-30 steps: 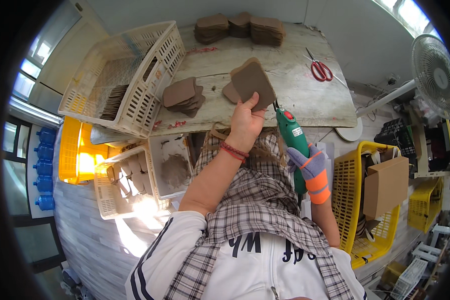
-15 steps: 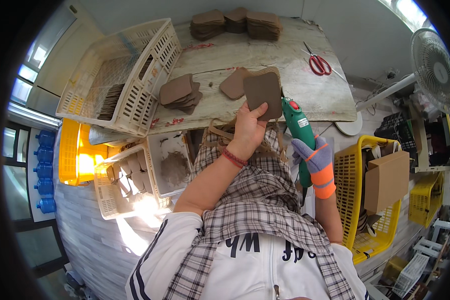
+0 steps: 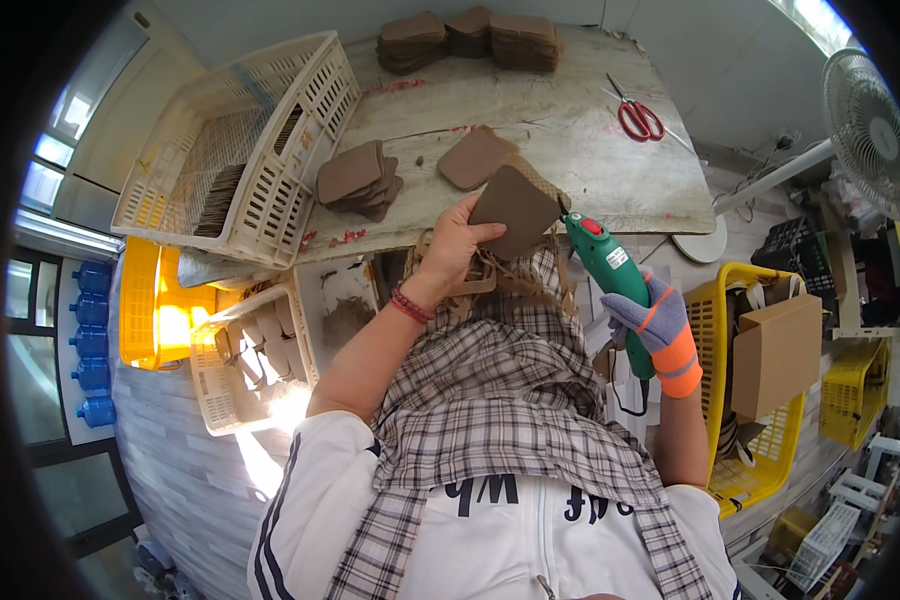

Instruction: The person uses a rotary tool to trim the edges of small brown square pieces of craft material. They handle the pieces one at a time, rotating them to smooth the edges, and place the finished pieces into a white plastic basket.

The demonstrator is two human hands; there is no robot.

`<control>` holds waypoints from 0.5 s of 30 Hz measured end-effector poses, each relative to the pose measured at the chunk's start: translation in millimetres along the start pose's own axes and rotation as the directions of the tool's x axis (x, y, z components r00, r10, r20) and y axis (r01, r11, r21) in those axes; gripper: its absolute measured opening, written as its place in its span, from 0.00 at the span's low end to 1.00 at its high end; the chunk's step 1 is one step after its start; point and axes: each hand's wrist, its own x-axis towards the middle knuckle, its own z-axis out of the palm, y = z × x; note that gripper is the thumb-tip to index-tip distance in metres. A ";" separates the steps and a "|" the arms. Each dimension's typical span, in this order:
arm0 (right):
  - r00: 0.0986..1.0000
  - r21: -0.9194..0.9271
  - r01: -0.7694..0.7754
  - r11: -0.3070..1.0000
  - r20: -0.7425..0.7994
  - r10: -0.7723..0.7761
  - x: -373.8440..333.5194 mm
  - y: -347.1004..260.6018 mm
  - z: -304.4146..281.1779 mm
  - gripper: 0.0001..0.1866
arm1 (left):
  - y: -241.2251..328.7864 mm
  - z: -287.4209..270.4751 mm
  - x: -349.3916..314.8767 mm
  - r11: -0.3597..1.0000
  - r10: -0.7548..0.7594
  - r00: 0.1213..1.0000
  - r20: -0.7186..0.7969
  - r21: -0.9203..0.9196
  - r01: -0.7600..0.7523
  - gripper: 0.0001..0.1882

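Note:
My bare left hand (image 3: 454,248) pinches a brown rounded-square piece (image 3: 520,212), thumb on top, above the table's near edge. A tan strip with a fine texture (image 3: 538,180) shows behind its far edge. In my right hand (image 3: 658,322), gloved in grey and orange, is a green corded electric cutter (image 3: 608,258) with a red button. Its dark tip reaches the piece's right corner; whether they touch I cannot tell. Beyond my left hand lies another brown piece (image 3: 474,158), with a small pile of brown pieces (image 3: 354,174) left of it. Tan offcut strips (image 3: 478,278) hang over my lap.
Stacks of brown pieces (image 3: 412,42) stand at the table's back. Red-handled scissors (image 3: 640,120) lie at the right. A white crate (image 3: 295,150) occupies the table's left; another white crate (image 3: 213,385) sits below. To my right are a yellow basket (image 3: 712,340) and a fan (image 3: 875,135).
My left hand has moved left and slightly down, tilting the brown piece so its corner points toward the cutter. My right hand and the cutter have shifted a little right and down.

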 end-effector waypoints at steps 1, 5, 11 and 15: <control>1.000 -0.040 0.000 0.999 0.015 0.000 0.0 4.5 -3.0 0.21 | 5.1 -4.5 0.0 0.998 -0.018 0.999 0.035 0.067 0.016 0.21; 0.999 -0.015 0.024 1.000 0.046 -0.023 -4.7 8.6 4.2 0.21 | 13.6 -24.2 -2.0 0.964 -0.113 0.986 0.121 0.253 0.079 0.21; 0.998 -0.034 0.017 0.999 0.056 -0.015 -4.3 9.0 20.0 0.22 | 11.1 -24.1 -15.1 0.914 -0.241 0.965 0.100 0.359 0.191 0.20; 0.999 -0.049 0.023 0.999 0.043 -0.021 3.4 13.3 24.6 0.21 | 12.6 -23.3 -21.2 0.896 -0.306 0.944 0.120 0.372 0.243 0.20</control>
